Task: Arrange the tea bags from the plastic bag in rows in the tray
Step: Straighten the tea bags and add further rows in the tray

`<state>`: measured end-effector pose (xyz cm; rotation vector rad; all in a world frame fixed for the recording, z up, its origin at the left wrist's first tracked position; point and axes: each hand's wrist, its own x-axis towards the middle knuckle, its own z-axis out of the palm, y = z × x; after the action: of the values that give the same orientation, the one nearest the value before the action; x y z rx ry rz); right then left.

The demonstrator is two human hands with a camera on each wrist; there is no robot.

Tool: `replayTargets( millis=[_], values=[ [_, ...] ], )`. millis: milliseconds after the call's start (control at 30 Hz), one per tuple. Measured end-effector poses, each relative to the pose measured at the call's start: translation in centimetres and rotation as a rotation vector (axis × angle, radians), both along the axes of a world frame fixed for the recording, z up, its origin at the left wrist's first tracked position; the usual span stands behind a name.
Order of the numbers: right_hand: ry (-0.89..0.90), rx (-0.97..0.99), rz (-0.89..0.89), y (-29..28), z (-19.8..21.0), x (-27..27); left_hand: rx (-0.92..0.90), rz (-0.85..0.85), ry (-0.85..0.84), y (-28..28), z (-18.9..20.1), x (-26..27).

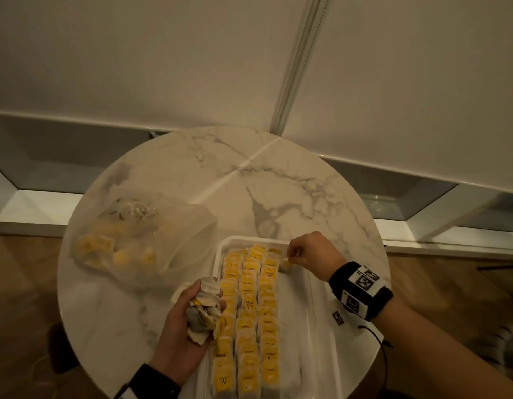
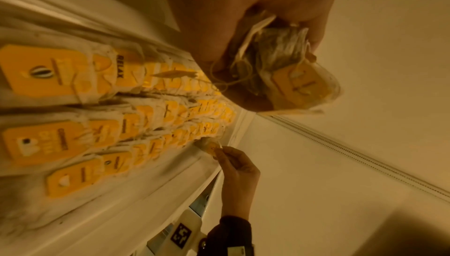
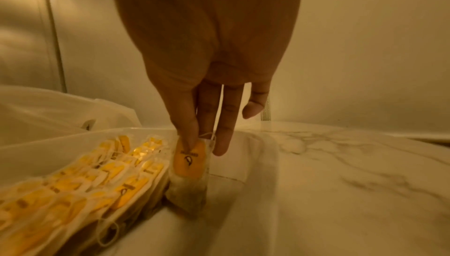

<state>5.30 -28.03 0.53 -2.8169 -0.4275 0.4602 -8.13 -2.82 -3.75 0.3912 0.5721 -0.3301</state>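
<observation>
A white tray (image 1: 312,295) on the marble table holds three rows of yellow-tagged tea bags (image 1: 249,306). My right hand (image 1: 304,254) pinches one tea bag (image 3: 188,165) by its top at the tray's far end, just right of the third row, its lower end touching the tray floor. My left hand (image 1: 192,315) hovers at the tray's left rim and grips a bunch of tea bags (image 2: 280,67) with tangled strings. The clear plastic bag (image 1: 134,243) lies to the left with more yellow-tagged bags inside.
The round marble table (image 1: 263,182) stands against a white wall with a vertical rail (image 1: 301,64). The tray's right half (image 3: 243,212) is bare. A small marker tag (image 1: 337,318) lies on the table right of the tray. Wood floor shows around.
</observation>
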Motion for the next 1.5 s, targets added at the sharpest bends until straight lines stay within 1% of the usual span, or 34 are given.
replayTargets(
  millis=[100, 200, 267, 367, 467, 600, 667, 733, 867, 933, 1033, 1167, 1300, 1367, 1433, 1500],
  values=[
    [-0.078, -0.067, 0.031, -0.1, -0.4, 0.3, 0.026, -0.001, 0.030, 0.0, -0.5, 0.1],
    [-0.089, -0.130, 0.070, 0.1, -0.5, 0.5, 0.061, -0.029, 0.008, 0.0, -0.5, 0.1],
    [-0.079, -0.127, 0.100, 0.2, -0.6, 0.7, 0.096, -0.066, -0.017, -0.1, -0.4, 0.2],
    [-0.071, -0.046, 0.104, -0.1, -0.9, 0.8, 0.128, -0.064, -0.001, -0.1, -0.5, 0.2],
    [-0.113, 0.068, 0.096, -1.3, -0.9, 0.7, 0.156, -0.050, 0.027, -0.3, -0.4, 0.2],
    [-0.214, 0.253, -0.032, -3.1, -0.3, 0.3, 0.176, -0.041, 0.027, -0.6, -0.1, 0.1],
    [-0.221, 0.310, -0.100, -3.7, 0.0, -0.4, 0.189, -0.044, 0.012, -0.7, 0.2, 0.1],
    [-0.134, 0.315, -0.143, -3.8, -0.1, -1.3, 0.209, -0.048, -0.003, -0.8, 0.5, 0.1],
    [0.102, 0.067, -0.072, -2.2, -1.2, -3.0, 0.258, -0.059, -0.021, -0.9, 0.8, 0.2],
    [0.187, 0.090, -0.042, -1.3, -1.2, -3.1, 0.293, -0.069, -0.030, -1.0, 0.7, 0.3],
    [0.199, 0.105, 0.012, -0.3, -0.9, -3.0, 0.324, -0.084, -0.047, -1.2, 0.9, 0.4],
    [0.175, 0.121, 0.018, 0.1, -1.2, -3.2, 0.349, -0.091, -0.059, -1.2, 1.1, 0.5],
    [0.151, 0.190, 0.023, 0.0, -1.8, -3.1, 0.372, -0.098, -0.072, -1.3, 1.5, 0.6],
    [0.158, 0.174, 0.030, -0.1, -1.9, -3.1, 0.377, -0.104, -0.066, -1.4, 1.8, 0.7],
    [0.168, 0.146, 0.010, -0.4, -2.1, -3.0, 0.391, -0.101, -0.060, -1.5, 2.0, 0.7],
    [0.175, 0.121, -0.047, -0.8, -2.1, -2.9, 0.399, -0.103, -0.060, -1.6, 2.2, 0.7]
  ],
)
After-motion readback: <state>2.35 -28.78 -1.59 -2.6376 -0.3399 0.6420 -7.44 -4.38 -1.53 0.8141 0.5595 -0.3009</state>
